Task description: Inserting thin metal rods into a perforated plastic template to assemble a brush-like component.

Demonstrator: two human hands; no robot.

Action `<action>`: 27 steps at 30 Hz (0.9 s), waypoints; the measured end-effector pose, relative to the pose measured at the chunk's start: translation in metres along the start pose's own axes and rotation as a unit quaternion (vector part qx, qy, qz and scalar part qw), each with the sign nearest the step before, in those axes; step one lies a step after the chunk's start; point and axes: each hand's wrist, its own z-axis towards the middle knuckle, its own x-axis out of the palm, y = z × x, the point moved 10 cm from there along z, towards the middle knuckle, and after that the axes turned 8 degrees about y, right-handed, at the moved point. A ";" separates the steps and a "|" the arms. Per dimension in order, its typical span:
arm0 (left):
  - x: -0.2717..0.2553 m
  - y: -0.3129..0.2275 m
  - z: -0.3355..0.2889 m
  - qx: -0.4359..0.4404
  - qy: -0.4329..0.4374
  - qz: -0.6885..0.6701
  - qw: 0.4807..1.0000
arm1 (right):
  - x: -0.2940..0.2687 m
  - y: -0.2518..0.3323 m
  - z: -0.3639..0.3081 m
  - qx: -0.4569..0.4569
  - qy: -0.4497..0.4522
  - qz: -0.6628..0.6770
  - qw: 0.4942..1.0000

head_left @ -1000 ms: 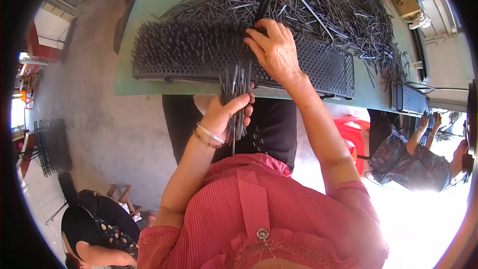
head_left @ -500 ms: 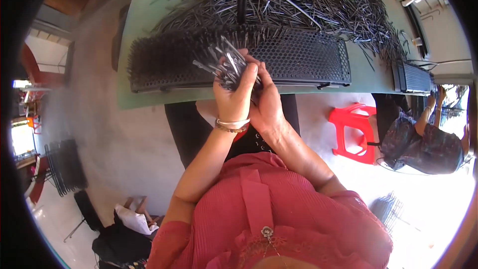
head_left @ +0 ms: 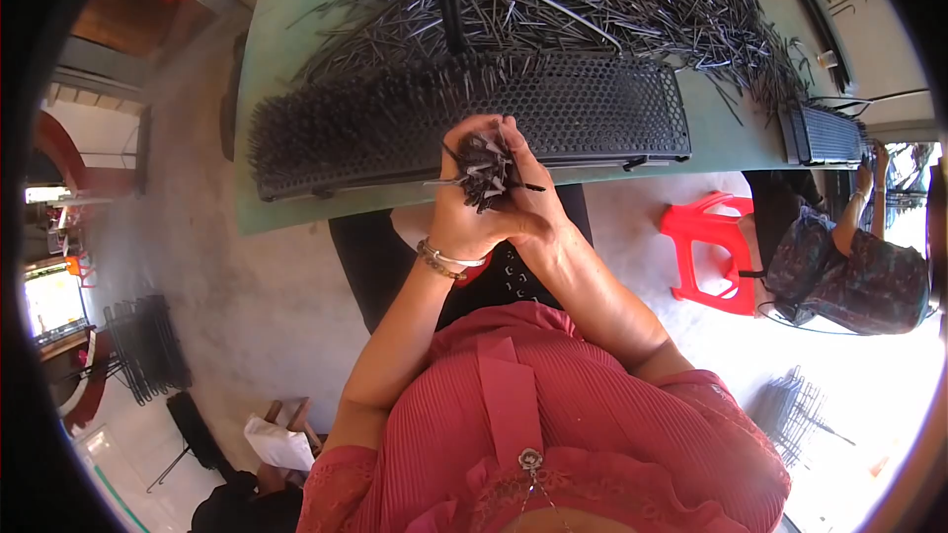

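Observation:
A bundle of thin dark strips [head_left: 484, 174] sits between my cupped hands, its ends facing up and a few strips poking out sideways. My left hand [head_left: 460, 222] wraps the bundle from the left, and my right hand [head_left: 538, 207] closes round it from the right. Both are just in front of a long black perforated rack [head_left: 592, 114] at the table's near edge. The rack's left part bristles with upright strips [head_left: 336, 123], while open holes show on its right part. What the strips are exactly, I cannot make out.
A large heap of loose dark strips [head_left: 553, 10] covers the green table [head_left: 281, 49] behind the rack. A black post [head_left: 450, 0] rises there. To the right are a red stool [head_left: 706, 252] and another person [head_left: 839, 271] working at a second rack [head_left: 829, 133].
The bundle has turned from leaning up and left, fanned out, to standing with its ends facing up, more gathered. My hands have rotated round it and drawn slightly nearer to me.

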 end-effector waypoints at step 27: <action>-0.052 -0.004 -0.063 -0.269 -0.114 0.136 0.947 | 0.038 0.028 -0.010 0.081 0.071 -0.668 0.736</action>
